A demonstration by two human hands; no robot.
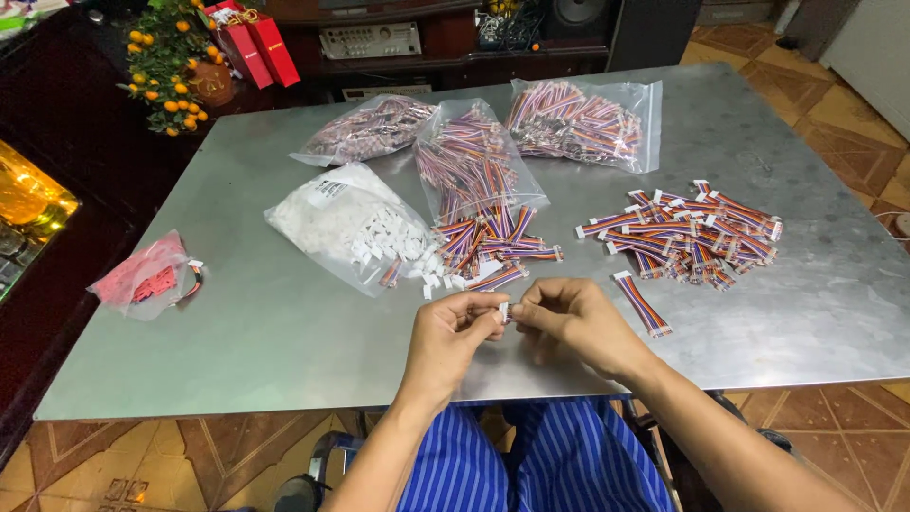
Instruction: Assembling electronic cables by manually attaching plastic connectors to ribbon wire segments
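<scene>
Left hand (455,327) and right hand (569,318) pinching one small white connector (503,310) between fingertips, near table (284,351) front edge, bare metal on both sides, loose ribbon wire (643,303) just right

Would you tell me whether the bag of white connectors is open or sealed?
Open: the bag of white connectors lies flat, pieces spilling from its mouth onto the metal table.

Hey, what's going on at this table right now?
A seated person pinches a small white connector between the left hand and right hand over a metal table. A loose pile of striped wire leads lies to the right, one single lead beside the right hand. Bags of white connectors and wires sit ahead.
</scene>
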